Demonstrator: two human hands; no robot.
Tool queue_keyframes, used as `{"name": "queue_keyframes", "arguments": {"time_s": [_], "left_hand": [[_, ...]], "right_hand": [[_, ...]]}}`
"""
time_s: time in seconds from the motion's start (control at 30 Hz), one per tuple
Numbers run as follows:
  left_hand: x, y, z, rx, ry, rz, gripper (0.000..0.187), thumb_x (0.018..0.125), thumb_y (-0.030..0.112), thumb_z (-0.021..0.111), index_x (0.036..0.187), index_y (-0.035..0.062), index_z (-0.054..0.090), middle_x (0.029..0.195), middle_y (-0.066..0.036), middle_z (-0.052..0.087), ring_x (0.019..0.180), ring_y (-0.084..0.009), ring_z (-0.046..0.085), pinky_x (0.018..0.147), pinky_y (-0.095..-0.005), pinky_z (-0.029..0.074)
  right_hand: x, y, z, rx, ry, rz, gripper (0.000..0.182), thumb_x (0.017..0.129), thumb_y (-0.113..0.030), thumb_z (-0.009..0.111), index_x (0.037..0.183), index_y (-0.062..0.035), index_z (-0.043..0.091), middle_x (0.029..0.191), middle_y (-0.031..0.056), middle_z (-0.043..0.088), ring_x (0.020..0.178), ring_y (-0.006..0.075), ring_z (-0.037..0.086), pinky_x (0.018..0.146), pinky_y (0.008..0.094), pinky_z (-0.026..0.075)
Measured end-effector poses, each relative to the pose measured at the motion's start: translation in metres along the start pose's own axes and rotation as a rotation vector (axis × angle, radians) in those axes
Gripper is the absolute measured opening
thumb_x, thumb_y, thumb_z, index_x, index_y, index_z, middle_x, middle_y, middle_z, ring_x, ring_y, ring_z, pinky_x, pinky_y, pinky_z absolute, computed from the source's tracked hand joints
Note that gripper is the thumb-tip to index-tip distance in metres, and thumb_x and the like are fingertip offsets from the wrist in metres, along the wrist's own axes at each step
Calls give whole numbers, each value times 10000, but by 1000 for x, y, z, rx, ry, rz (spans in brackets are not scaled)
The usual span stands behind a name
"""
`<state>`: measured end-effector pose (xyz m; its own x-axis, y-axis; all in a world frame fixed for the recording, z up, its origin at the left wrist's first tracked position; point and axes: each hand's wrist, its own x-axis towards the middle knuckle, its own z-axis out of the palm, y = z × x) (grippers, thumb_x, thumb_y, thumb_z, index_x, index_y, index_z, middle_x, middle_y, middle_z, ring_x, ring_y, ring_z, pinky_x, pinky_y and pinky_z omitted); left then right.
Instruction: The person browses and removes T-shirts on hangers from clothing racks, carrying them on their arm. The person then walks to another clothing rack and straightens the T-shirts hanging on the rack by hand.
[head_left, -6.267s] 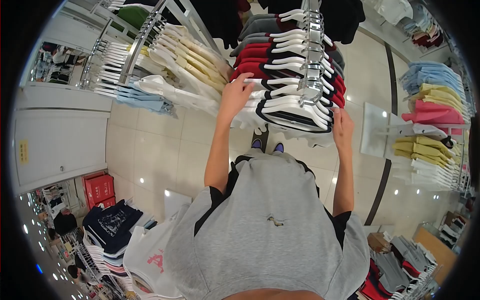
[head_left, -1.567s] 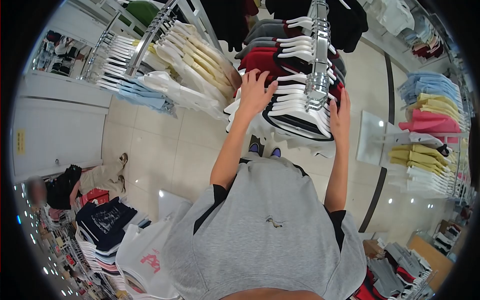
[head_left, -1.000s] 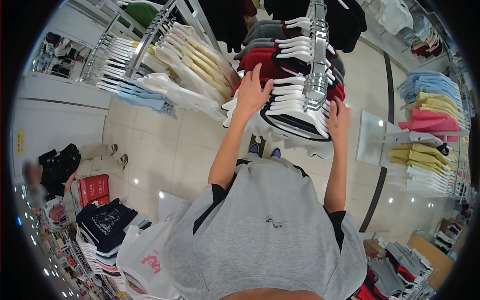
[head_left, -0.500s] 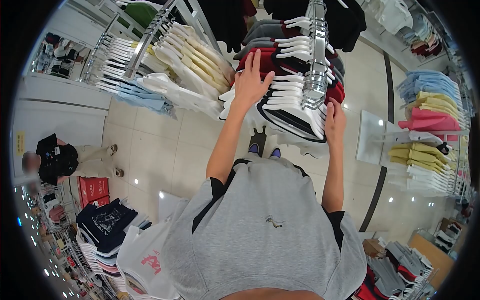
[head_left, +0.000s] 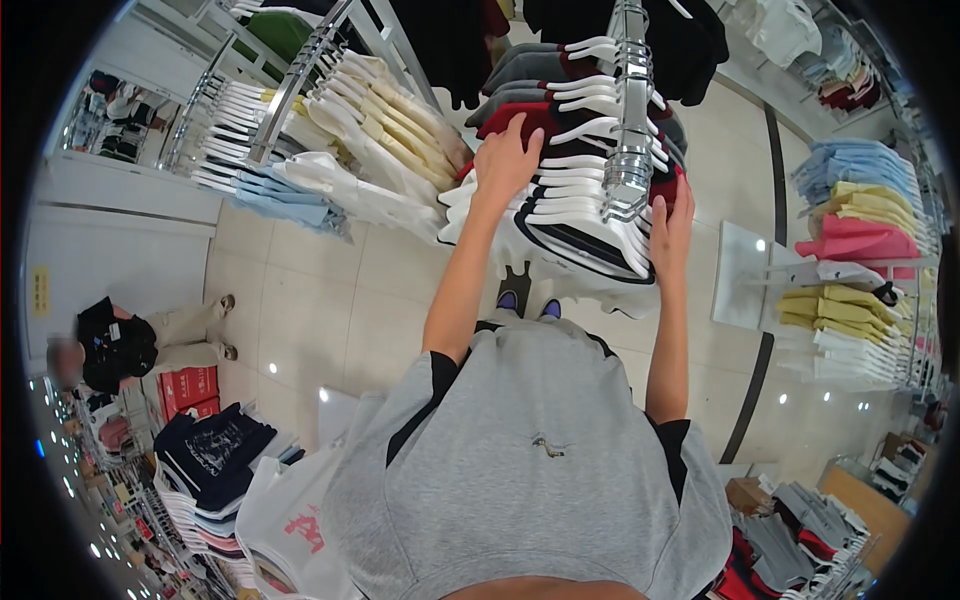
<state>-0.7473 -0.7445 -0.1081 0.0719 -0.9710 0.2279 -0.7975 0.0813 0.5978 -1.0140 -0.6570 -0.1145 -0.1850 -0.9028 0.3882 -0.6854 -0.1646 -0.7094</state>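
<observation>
Several shirts hang on white hangers from a chrome rail (head_left: 630,110) at the top centre. My left hand (head_left: 507,163) lies against the left shoulders of a dark red shirt (head_left: 500,122) and its neighbours, its fingers apart. On the rail's other side, my right hand (head_left: 672,228) touches the right shoulders of the same row, with its fingers extended. White shirts with dark trim (head_left: 575,243) hang nearest to me, and grey shirts (head_left: 525,72) hang farther back.
Left of my hands, yellow and white garments (head_left: 385,120) hang from another rail. A person (head_left: 120,345) in a black top stands at the far left. Folded-looking blue, yellow and pink garments (head_left: 860,235) hang at the right. Dark and white shirts (head_left: 215,450) are at lower left.
My left hand has shifted slightly right and down along the row. My right hand's fingers have stretched farther up. A hanger near the dark red shirt has separated from the ones beside it.
</observation>
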Motion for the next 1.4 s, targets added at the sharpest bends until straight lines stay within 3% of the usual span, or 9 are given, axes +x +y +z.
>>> {"name": "queue_keyframes", "arguments": {"time_s": [0.1,0.13,0.23,0.47,1.03,1.1,1.23,1.33,1.4], "left_hand": [[-10,-5,0,62,23,107,437,940,399,500,1229,89,607,978,-157,701,934,-350,601,852,-463,460],[-12,-2,0,72,70,105,351,931,349,542,1092,70,684,942,-104,712,908,-330,601,854,-430,461],[-11,-11,4,-2,195,291,316,937,322,543,1011,63,708,946,-107,710,917,-326,602,851,-430,459],[-11,-14,8,-170,53,133,389,944,337,529,839,-12,664,1018,-142,683,978,-350,580,901,-454,438],[-15,-18,13,-106,134,141,415,950,374,509,993,12,708,1197,-120,625,1165,-320,506,1005,-451,371],[-13,-21,15,-151,118,141,400,949,369,510,1025,24,699,1202,-122,622,1167,-320,506,1008,-453,367],[-11,-20,14,-109,174,235,371,956,334,514,1166,50,628,1200,-152,618,1155,-351,526,1010,-441,379],[-10,-20,12,-95,179,244,385,954,328,519,1212,54,599,1203,-161,613,1154,-348,527,1011,-435,380],[-9,-19,12,-117,173,242,392,953,327,519,1227,55,589,1206,-167,609,1155,-345,524,1016,-433,377]], "right_hand": [[9,-3,-1,23,-61,19,605,999,-348,456,1467,5,308,1518,222,280,1402,366,284,1150,405,229],[10,-2,0,23,-62,18,605,999,-348,456,1467,5,308,1518,222,280,1402,366,284,1150,405,229],[12,4,3,-33,-59,-48,606,999,-360,454,1464,4,318,1518,219,287,1394,373,296,1150,411,227],[13,6,-1,-38,-36,12,607,998,-395,449,1459,-14,341,1515,214,298,1390,373,299,1149,413,231],[14,9,0,-20,-14,-30,568,988,-347,484,1417,13,394,1454,217,407,1331,371,390,1125,407,279],[13,8,-1,-94,-109,-3,440,989,-312,482,1280,11,547,1282,186,571,1205,370,477,1054,413,346],[14,5,-4,-194,-206,89,352,992,-285,474,1056,11,652,1075,161,658,1076,358,525,958,435,382],[10,5,1,-145,13,-173,359,998,-280,462,927,12,658,954,177,666,965,369,561,868,455,408],[10,2,-5,-149,-256,206,362,997,-295,462,941,9,650,920,201,660,898,382,582,820,453,433]]}}
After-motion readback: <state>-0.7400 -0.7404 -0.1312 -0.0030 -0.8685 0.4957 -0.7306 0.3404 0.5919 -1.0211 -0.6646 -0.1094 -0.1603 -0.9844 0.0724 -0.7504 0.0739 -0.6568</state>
